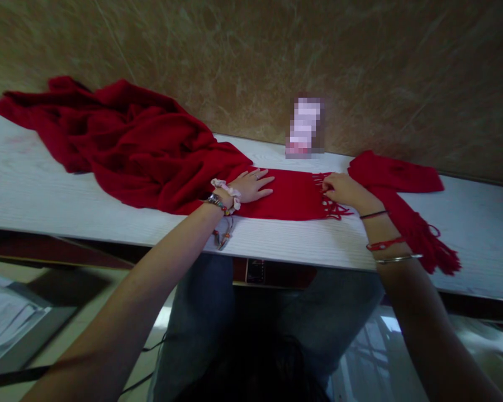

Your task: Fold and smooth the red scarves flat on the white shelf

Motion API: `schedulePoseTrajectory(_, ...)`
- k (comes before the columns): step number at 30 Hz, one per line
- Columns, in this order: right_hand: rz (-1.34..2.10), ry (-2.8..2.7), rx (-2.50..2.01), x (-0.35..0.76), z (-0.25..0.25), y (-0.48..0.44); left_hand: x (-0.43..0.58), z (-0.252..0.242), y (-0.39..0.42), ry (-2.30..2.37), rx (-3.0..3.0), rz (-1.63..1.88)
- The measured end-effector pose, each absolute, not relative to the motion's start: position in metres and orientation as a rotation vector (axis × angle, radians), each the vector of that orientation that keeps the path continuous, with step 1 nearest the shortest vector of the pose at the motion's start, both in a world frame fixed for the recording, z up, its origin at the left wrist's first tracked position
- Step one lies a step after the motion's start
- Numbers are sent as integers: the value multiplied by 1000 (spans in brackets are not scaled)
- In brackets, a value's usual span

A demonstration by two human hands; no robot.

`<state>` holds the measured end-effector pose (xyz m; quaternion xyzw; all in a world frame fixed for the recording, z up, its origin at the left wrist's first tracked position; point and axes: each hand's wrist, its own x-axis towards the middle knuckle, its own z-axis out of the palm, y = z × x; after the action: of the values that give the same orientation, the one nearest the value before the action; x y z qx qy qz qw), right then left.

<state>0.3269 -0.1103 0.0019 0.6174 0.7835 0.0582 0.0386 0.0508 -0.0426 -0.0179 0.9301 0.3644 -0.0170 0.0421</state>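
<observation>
Left hand [254,187]: laid flat, palm down, fingers spread and extended, pressing on the smoothed strip of the red scarf [291,192] at centre frame. It grips nothing. A pale scrunchie [228,192] and beaded bands sit on my wrist.

Right hand [344,190]: just right of centre, fingers curled in and closed on the fringe [329,206] at the scarf's end.

Scarf: from the flat strip between my hands it runs to the upper left of the frame, where it lies bunched in loose folds. It rests on the white table [46,190].

A second red cloth [396,181] lies right of my right hand, its tassels trailing to the lower right; whether it joins the scarf I cannot tell.

A blurred object [305,127] stands at the table's far edge, against the brown wall [251,50]
</observation>
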Motion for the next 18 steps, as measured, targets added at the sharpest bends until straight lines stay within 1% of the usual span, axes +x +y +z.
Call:
schedulePoseTrajectory(4, 293, 2046, 2125, 351, 1, -119, 51, -17, -43, 1106, 2841, -48)
schedulePoseTrajectory(7, 381, 2052, 2209, 358, 3, -123, 51, -16, -44, 1114, 2829, -62)
schedulePoseTrajectory(10, 402, 2415, 2096, 349, 6, -120, 51, -15, -45, 1122, 2822, -72)
schedulePoseTrajectory(12, 328, 2597, 1953, 337, 7, -116, 51, -14, -45, 1124, 2822, -76)
schedulePoseTrajectory(15, 183, 2566, 1802, 324, 5, -112, 51, -14, -45, 1122, 2828, -73)
schedulePoseTrajectory(18, 125, 2378, 1826, 325, 5, -115, 51, -15, -44, 1118, 2855, -60)
